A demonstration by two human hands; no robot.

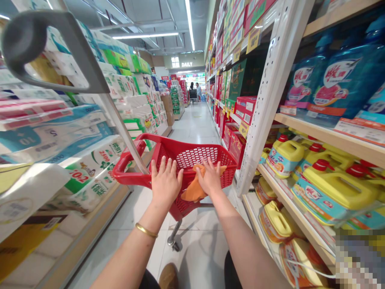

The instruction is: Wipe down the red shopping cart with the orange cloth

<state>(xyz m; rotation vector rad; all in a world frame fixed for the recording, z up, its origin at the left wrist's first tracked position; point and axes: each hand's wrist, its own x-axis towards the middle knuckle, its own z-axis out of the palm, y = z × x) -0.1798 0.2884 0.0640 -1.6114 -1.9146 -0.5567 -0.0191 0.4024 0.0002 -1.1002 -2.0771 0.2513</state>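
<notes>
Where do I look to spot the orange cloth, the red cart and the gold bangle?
Orange cloth (193,189): head view, on its open fabric.
Red cart (187,176): head view, on its near rim.
Gold bangle (146,230): head view, mid-band.

Bright ceiling tubes (190,24), floor (192,125) sheen, blurred, stretched edges, pixelated lower-right corner

A slim, smooth, gold-coloured bangle (146,231) is worn at the wrist of the left hand (166,180); below, black legwear (232,269) can be seen, along with a brown, round-toed shoe (169,277).
</notes>
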